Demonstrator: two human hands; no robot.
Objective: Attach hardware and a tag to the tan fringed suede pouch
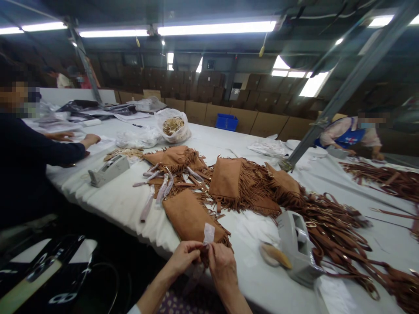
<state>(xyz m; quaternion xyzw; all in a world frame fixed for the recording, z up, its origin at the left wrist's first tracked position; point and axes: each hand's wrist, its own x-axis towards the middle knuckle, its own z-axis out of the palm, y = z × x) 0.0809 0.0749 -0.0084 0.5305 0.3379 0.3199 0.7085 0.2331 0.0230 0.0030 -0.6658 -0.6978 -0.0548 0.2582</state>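
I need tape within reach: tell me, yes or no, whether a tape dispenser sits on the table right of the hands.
Yes: a grey tape dispenser stands on the white table, right of both hands.

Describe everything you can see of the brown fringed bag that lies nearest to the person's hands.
The brown fringed bag looks like tan suede, flat and roughly rectangular, with fringe along its right and near edges. It lies slanted on the white table at its near edge. The left hand and right hand pinch its near fringed end, where a small piece of clear tape stands up. Loose straps lie beside it.
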